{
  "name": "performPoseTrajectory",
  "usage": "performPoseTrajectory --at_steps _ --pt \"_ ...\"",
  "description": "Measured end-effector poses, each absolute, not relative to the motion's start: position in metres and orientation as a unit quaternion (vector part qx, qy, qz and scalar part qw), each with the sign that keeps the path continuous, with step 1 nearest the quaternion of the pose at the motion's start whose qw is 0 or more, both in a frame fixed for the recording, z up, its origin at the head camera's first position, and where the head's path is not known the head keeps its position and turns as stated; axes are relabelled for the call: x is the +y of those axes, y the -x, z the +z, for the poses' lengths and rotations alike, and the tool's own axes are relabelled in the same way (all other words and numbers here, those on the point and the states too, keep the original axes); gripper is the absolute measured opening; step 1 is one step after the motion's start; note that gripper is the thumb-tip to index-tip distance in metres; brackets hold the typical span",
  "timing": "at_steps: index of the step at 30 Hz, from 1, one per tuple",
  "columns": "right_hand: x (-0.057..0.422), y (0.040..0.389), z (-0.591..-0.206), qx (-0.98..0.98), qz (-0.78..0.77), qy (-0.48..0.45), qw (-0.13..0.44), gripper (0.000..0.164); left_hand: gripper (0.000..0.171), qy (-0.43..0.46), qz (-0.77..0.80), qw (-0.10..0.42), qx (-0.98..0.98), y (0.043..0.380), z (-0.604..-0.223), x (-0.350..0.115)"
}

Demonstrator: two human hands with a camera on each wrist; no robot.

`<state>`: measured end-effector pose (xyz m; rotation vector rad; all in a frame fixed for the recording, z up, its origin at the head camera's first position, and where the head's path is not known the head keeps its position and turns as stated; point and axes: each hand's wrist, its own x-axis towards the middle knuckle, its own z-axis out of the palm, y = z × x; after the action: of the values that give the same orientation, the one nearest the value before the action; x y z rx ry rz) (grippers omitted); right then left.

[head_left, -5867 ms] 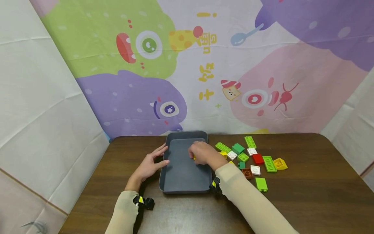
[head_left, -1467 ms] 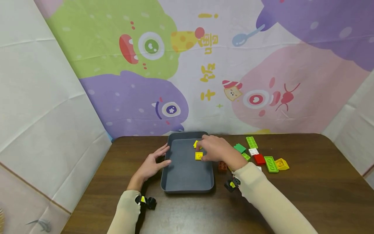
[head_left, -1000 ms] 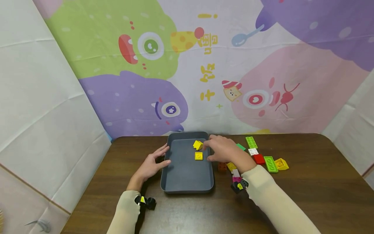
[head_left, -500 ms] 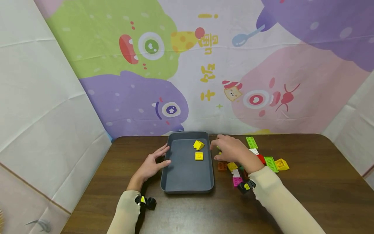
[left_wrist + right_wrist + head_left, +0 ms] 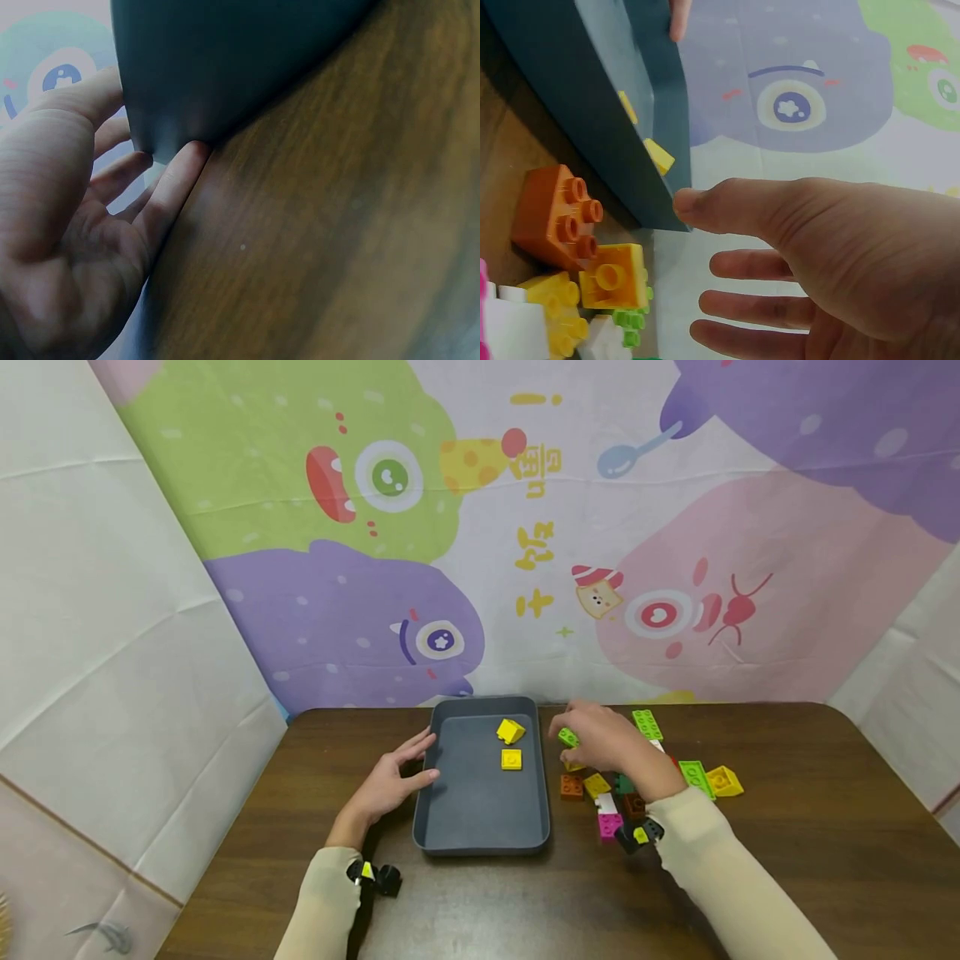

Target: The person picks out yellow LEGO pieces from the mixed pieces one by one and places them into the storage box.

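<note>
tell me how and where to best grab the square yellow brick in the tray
Probably pinch the square yellow brick by its left and right edges, from straight above: it lies flat with both sides free, the sloped yellow brick sits close behind, and the tray has raised walls.

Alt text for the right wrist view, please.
A right hand, its thumb and fingers apart and holding nothing, beside a dark tray with two yellow bricks inside. At lower left, an orange brick and other bricks sit on a wooden table.
</note>
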<state>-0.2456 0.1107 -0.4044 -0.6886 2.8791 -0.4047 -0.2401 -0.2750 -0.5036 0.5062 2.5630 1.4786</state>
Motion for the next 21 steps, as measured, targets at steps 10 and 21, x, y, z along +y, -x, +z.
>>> performPoseTrajectory --at_steps 10,21 --pt "0.112 0.247 -0.419 0.957 -0.138 0.241 0.078 0.026 0.071 -0.169 0.491 0.07 0.852 0.242 -0.506 -0.276" --pt "0.111 0.246 -0.43 0.956 -0.147 0.241 0.074 0.018 0.071 -0.172 0.489 0.068 0.853 0.241 -0.505 -0.275"
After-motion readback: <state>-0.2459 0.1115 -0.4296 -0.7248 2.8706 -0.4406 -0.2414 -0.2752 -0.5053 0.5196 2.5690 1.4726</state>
